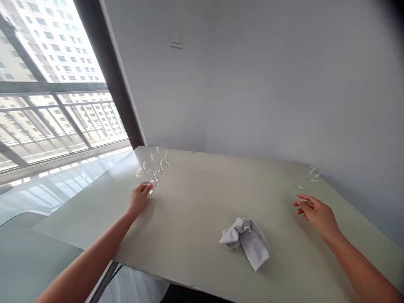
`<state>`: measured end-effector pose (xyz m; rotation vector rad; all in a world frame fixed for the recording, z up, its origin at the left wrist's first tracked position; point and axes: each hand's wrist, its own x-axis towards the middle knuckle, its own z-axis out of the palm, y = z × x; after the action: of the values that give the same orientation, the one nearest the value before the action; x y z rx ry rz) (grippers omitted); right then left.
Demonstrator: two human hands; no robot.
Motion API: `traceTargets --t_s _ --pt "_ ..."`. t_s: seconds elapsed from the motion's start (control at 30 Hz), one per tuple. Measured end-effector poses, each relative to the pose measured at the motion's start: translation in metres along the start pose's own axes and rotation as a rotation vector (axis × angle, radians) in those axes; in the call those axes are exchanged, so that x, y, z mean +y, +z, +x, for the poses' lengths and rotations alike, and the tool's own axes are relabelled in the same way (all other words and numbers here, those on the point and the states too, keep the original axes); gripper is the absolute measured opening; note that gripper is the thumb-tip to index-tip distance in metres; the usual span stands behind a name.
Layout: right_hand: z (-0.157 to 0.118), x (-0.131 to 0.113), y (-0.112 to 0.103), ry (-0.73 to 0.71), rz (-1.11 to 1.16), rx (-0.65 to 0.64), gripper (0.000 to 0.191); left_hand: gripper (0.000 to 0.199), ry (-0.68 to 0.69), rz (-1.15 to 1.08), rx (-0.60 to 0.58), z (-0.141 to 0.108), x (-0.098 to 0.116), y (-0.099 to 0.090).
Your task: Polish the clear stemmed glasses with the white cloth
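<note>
My left hand (140, 198) is at the left side of the table, its fingers closed around the stem of the nearest wine glass (153, 192). That clear glass stands upright with its round foot on the tabletop; my fingers hide part of it. Behind it, other wine glasses (162, 150) stand in a row running toward the wall. On the right, my right hand (318, 214) hovers over the table with fingers apart and nothing in them. Beyond its fingertips are a small white scrap (301, 187) and a clear glass object (314, 173), too faint to tell its kind.
A crumpled grey cloth (248, 240) lies near the front edge of the pale table (205, 202). Grey walls (268, 84) border its back and right sides. A chair (34, 248) stands at the lower left, with a large window (57, 84) beyond.
</note>
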<state>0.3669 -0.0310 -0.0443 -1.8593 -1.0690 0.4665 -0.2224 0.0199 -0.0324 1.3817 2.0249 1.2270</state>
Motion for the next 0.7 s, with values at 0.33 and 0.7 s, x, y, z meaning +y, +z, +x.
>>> traceTargets --t_s 0.33,0.7 --pt "0.052 0.018 -0.008 0.261 0.247 0.228 0.034 0.03 -0.073 0.21 -0.033 0.006 0.0 -0.003" --pt "0.104 0.009 0.017 0.323 0.319 0.276 0.041 0.023 -0.041 0.337 -0.044 0.013 -0.001 -0.001"
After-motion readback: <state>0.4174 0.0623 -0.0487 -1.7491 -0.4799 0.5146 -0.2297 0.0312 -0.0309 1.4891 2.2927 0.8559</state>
